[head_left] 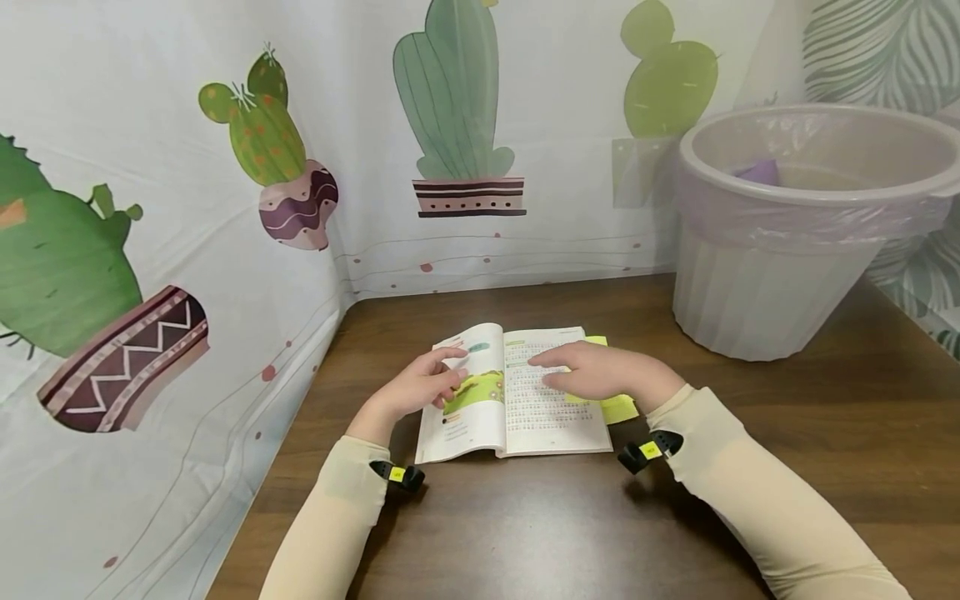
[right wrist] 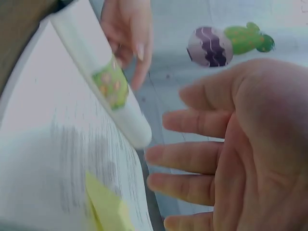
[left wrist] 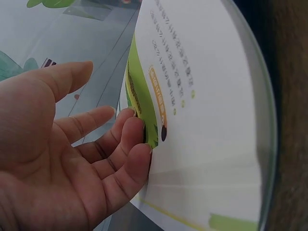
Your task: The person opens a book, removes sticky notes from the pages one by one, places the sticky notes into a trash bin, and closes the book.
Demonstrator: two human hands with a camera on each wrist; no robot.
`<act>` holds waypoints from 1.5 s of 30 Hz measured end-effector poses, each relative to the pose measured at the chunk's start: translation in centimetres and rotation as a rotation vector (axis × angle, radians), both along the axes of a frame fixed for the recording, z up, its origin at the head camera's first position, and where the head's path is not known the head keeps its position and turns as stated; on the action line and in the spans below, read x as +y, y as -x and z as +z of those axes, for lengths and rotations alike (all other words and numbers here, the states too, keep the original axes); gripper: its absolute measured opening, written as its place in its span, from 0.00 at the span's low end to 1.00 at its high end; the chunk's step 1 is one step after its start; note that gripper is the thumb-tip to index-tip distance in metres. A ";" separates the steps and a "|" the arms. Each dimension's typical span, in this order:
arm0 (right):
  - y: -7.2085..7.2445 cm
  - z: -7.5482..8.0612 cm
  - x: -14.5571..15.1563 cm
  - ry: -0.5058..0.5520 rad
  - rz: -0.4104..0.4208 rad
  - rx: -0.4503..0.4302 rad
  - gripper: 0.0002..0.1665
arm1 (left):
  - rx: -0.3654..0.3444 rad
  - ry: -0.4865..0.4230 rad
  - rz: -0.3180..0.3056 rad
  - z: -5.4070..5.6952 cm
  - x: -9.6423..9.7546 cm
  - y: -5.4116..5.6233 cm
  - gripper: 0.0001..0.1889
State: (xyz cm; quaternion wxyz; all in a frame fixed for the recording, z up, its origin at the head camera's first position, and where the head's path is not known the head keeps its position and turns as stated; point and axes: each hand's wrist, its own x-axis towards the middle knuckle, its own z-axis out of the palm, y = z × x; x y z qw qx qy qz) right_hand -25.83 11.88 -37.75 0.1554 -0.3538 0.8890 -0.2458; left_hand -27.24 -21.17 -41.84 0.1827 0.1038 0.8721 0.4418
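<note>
An open book lies on the wooden table, with printed text on the right page and a green picture on the left one. My left hand is at the left page; in the left wrist view its loosely bent fingertips touch the page near the picture. Over the right page is my right hand, its fingers spread and holding nothing in the right wrist view. Beneath and beside it, yellow paper sticks out past the book's right edge. A yellow flap also stands up from that page.
A pale ribbed bin with a plastic liner stands on the table at the back right, a purple item inside. Behind the table hangs a cactus-print cloth. Black straps with small devices sit at both wrists.
</note>
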 end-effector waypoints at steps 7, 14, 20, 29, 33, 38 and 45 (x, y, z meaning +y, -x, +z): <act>0.6 -1.3 2.4 -0.120 -0.109 -0.023 0.29 | 0.007 0.005 -0.006 0.1 0.3 0.0 0.29; 0.7 -2.6 2.9 -0.168 -0.114 0.010 0.30 | 0.040 0.031 -0.008 0.1 0.3 0.1 0.28; 0.6 -3.3 2.3 -0.225 -0.129 0.040 0.32 | 0.059 0.038 -0.013 0.0 0.2 0.2 0.28; -0.1 -3.6 1.2 -0.284 -0.173 0.048 0.34 | 0.058 0.046 -0.021 0.0 0.1 0.4 0.28; -0.8 -3.4 0.9 -0.315 -0.155 0.064 0.37 | 0.045 0.039 -0.021 0.0 0.1 0.3 0.28; -1.1 -3.2 0.7 -0.341 -0.150 0.082 0.40 | 0.041 0.032 -0.018 0.0 0.1 0.2 0.28; -1.4 -3.3 0.6 -0.333 -0.151 0.064 0.42 | 0.040 0.042 -0.016 0.0 0.3 0.0 0.28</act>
